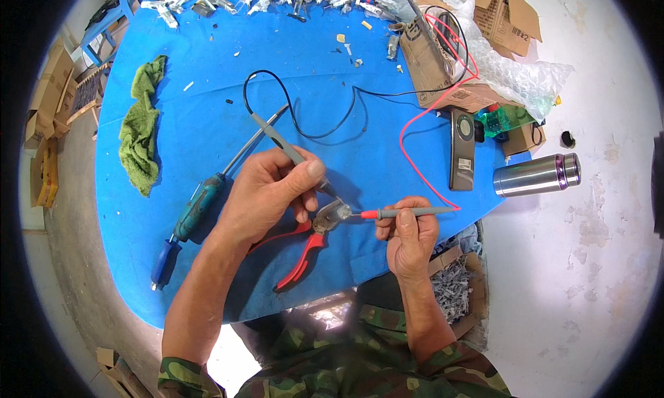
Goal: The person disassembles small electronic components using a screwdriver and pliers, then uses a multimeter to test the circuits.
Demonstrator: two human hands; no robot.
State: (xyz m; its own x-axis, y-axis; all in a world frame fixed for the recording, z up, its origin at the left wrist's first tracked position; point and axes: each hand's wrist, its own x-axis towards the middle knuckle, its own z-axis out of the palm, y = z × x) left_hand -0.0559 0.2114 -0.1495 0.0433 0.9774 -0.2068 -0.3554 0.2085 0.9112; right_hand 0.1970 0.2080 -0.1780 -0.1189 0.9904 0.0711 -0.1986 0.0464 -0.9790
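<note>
Blue cloth covered the round table [207, 121], and over its near edge both hands worked. Fingers of the left hand [266, 194] pinched a grey probe [290, 152] with a black lead, its tip slanting down onto a small pale metal part [340, 210]. The right hand [409, 237] gripped a second grey probe [408, 212] (red collar, red lead), lying level, tip meeting the same part from the right. Red-handled pliers [308, 249] lay just below. Further out sat a teal screwdriver [190, 221], a green rag [142, 132] and a steel flask [538, 174].
</note>
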